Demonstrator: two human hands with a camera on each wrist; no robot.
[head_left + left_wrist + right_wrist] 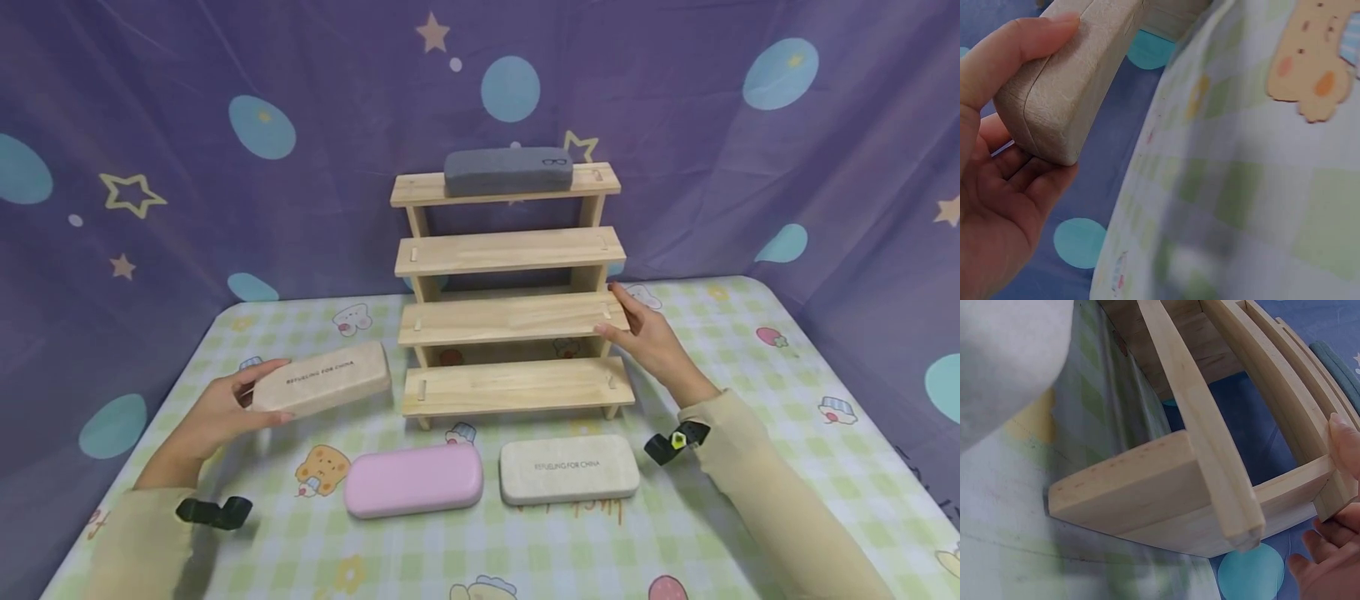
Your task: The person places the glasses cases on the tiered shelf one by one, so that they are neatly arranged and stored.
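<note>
Standing on a checked tablecloth [750, 350], the 4-tier wooden rack [510, 252] bears 1 grey case [502, 175] on top; 1 seems placed, 3 remaining. Pink case [414, 481] and cream case [570, 481] lie in front. The rounded, dark-lettered beige case [330, 381] tilts left of the rack, gripped by the left hand [217, 410]; the right hand [656, 343] grips the rack's edge.

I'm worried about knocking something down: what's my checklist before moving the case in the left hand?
1. Grip: ok; the left hand holds the beige case by one end.
2. Rack held: ok; the right hand grips the third shelf from the top.
3. Case alignment: not ok; it slants relative to the rack in the head view.
4. Gray case: ok; it lies on the top shelf.
5. All rack feet on the table: cannot tell; some are hidden.
</note>
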